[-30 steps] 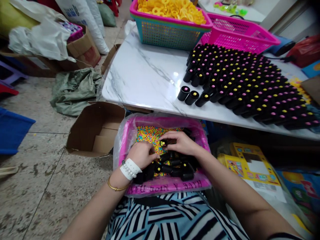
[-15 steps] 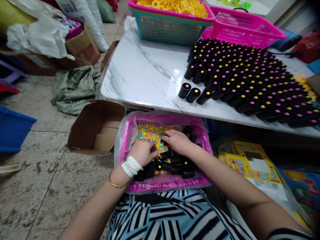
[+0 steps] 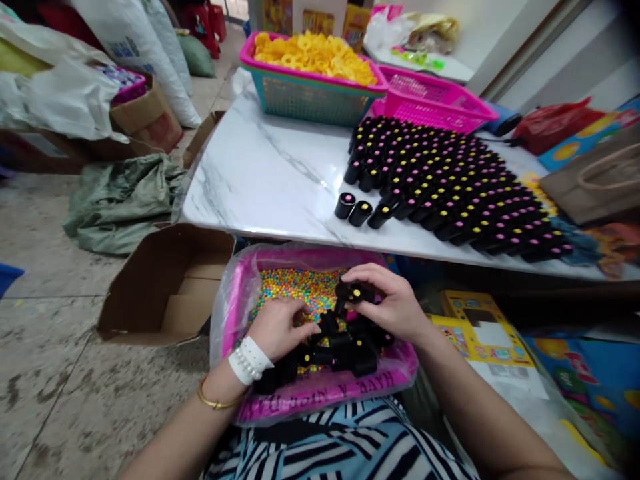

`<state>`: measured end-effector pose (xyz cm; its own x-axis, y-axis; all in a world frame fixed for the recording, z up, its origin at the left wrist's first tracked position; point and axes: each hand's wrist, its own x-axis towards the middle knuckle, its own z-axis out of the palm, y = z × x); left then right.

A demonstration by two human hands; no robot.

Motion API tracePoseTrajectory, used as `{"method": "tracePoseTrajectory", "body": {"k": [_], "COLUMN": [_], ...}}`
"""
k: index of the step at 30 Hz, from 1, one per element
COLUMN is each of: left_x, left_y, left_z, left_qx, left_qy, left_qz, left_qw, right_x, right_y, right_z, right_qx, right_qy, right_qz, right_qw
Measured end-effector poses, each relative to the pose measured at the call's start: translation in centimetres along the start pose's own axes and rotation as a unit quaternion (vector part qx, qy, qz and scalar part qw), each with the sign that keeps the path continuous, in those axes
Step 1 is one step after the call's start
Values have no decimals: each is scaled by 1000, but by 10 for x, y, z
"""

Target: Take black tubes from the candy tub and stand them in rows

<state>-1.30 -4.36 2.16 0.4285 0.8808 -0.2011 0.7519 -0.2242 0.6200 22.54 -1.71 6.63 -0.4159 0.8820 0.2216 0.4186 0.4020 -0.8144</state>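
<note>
In the pink basket (image 3: 400, 365) at my lap, small multicoloured beads (image 3: 285, 283) lie beside several black tubes (image 3: 340, 357), some showing a yellow or pink dot at the end. My right hand (image 3: 393, 303) is closed around one black tube (image 3: 356, 295), its yellow-dotted end turned up between thumb and fingers, just over the other tubes. My left hand (image 3: 280, 330) reaches down at the basket's left side. Its fingers are curved and its thumb stands apart, close to the beads and a black tube. The fingertips are partly hidden, and I see nothing held there.
On the white marbled table (image 3: 240, 180) stand many black tubes (image 3: 440, 177) in rows, each with a pink or yellow dot. Behind them are a basket of yellow rings (image 3: 320, 60) and a pink basket (image 3: 435, 100). An open cardboard box (image 3: 165, 287) sits left of my basket.
My right hand has come up from among the tubes, with one black tube in its grip. The left hand's thumb and fingers are further apart. The view has tilted up and shifted right.
</note>
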Motion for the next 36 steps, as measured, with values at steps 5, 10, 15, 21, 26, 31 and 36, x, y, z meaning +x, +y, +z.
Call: {"method": "tracePoseTrajectory", "body": {"k": [5,10,15,21,26,31,36], "left_x": [7,11,10,8,8,4,3], "left_y": [7,12,15,10,8,5,-6], "left_z": [8,14,19,17,12,7,-1], "left_qx": [83,134,142,121,-14,-131,-137], "left_qy": [-20,-34,-27,23,56,139,332], "left_qz": [-51,-65,-53,-20,-8,-55,-84], "left_qw": [995,988,988,992,998,980,929], "right_x": [1,29,46,1,-17,3,32], "right_y": [-10,9,20,0,7,31,31], "right_z": [-33,-53,-57,-21,41,61,69], "right_qx": [-171,-304,-367,-298,-205,-187,-370], "right_qy": [222,281,261,240,-127,-173,-197], "right_qz": [-22,57,65,-69,-77,-63,-59], "right_qw": [960,908,891,921,967,965,906]}}
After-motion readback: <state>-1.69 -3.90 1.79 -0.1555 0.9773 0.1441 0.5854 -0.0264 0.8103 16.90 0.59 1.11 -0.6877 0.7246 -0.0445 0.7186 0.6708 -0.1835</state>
